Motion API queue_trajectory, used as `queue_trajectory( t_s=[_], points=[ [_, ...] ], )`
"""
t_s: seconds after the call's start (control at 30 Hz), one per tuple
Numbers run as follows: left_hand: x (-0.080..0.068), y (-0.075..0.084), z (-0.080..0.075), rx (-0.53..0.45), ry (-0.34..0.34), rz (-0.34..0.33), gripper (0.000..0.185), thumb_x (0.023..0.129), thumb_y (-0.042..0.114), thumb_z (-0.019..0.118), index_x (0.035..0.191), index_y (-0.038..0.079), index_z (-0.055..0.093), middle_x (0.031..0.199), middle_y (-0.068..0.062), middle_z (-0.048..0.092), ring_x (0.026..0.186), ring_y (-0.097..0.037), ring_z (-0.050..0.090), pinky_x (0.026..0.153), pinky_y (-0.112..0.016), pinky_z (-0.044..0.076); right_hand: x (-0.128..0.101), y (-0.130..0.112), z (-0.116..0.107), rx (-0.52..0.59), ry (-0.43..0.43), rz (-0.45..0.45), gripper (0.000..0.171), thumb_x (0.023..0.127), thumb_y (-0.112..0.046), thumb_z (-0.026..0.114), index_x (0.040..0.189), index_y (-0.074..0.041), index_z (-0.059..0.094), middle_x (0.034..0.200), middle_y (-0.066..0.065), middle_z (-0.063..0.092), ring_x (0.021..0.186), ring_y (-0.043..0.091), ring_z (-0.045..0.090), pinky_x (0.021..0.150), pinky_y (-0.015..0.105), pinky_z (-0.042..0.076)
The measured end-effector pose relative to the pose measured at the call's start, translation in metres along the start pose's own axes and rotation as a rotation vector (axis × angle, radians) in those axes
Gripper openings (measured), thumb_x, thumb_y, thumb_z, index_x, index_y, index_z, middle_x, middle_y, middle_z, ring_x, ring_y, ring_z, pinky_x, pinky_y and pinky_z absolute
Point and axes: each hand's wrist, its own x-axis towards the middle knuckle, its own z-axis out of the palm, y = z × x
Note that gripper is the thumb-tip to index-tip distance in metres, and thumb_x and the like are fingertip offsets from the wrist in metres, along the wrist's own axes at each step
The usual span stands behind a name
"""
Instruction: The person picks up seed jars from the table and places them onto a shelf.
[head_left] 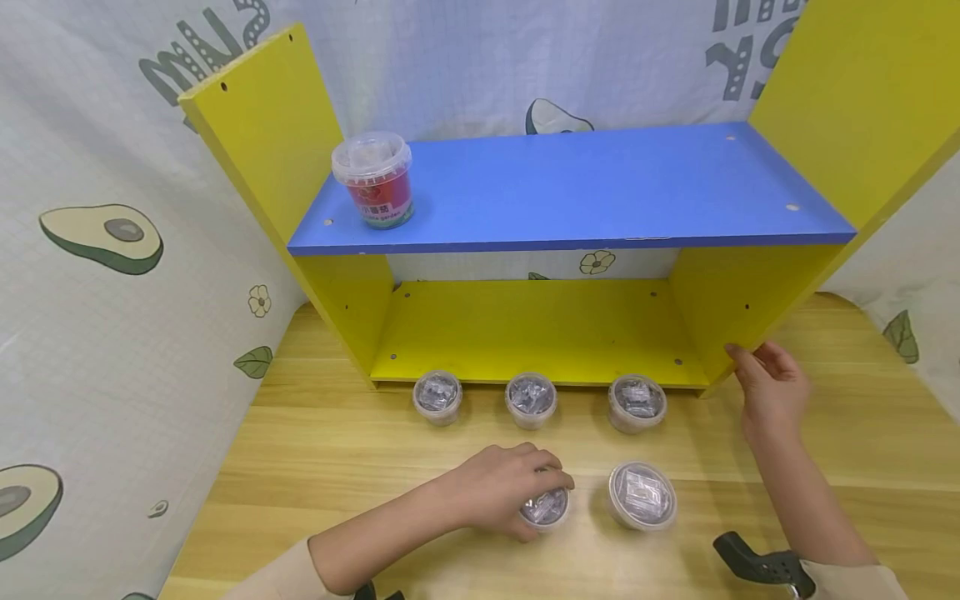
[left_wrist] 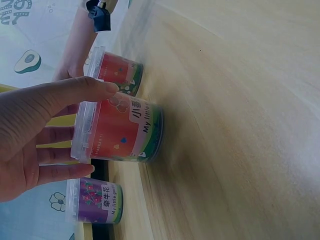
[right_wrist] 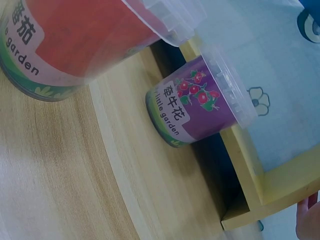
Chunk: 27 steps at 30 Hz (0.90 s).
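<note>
My left hand [head_left: 510, 492] grips a small plastic cup [head_left: 546, 508] with a clear lid. In the left wrist view, the thumb lies on the near side of this red-labelled cup [left_wrist: 120, 130] and the fingers reach round its lid; its base is close to the wooden table. At the shelf unit's right side, my right hand [head_left: 772, 392] pinches the front edge of the yellow side panel [head_left: 795, 250], thumb on the inner face. Beside the held cup stands another lidded cup [head_left: 642, 497]. A purple-labelled cup [right_wrist: 200, 102] stands before the shelf unit.
Three lidded cups, including a left one [head_left: 438, 397] and a middle one [head_left: 531, 400], line the front of the yellow bottom board [head_left: 525, 325]. On the blue shelf [head_left: 585, 192], a red-labelled cup [head_left: 378, 192] stands at the left. Patterned cloth [head_left: 465, 67] hangs behind.
</note>
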Motion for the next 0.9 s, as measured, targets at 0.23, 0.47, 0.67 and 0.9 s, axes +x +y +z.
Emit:
queue_trajectory(
  t_s=[0.23,0.47,0.67,0.9],
  points=[
    [0.0001,-0.0010,-0.0008,-0.013,0.004,0.006,0.058,0.073,0.042,0.073,0.125,0.028,0.053,0.123,0.010,0.053,0.108,-0.006,0.050,0.070,-0.016,0.046,0.0001,0.0000,0.0002,0.020,0.004,0.006,0.024,0.071,0.016,0.068,0.087,-0.002,0.069,0.086,0.002,0.065,0.078,0.008,0.065,0.067,0.017,0.052],
    [0.0007,-0.0021,-0.0006,-0.018,-0.003,0.005,0.058,0.073,0.042,0.073,0.126,0.028,0.053,0.123,0.010,0.053,0.108,-0.007,0.050,0.071,-0.016,0.045,0.0002,0.0001,-0.0001,0.009,0.004,0.010,0.024,0.071,0.015,0.069,0.088,-0.003,0.069,0.087,0.001,0.065,0.076,0.008,0.064,0.066,0.017,0.052],
    [0.0014,-0.0019,-0.0022,-0.026,-0.021,-0.006,0.059,0.073,0.042,0.073,0.127,0.028,0.053,0.123,0.010,0.053,0.108,-0.007,0.050,0.073,-0.018,0.047,-0.0001,0.0000,-0.0011,-0.004,-0.012,0.017,0.024,0.072,0.013,0.069,0.090,-0.003,0.070,0.089,0.001,0.065,0.077,0.007,0.063,0.067,0.017,0.052],
    [0.0000,-0.0013,-0.0039,-0.027,-0.030,-0.007,0.057,0.074,0.042,0.072,0.127,0.028,0.053,0.122,0.009,0.053,0.108,-0.007,0.050,0.074,-0.019,0.047,0.0002,0.0004,-0.0011,0.009,-0.004,0.017,0.024,0.071,0.014,0.069,0.088,-0.003,0.069,0.087,0.001,0.066,0.076,0.008,0.064,0.066,0.017,0.052]
  ],
)
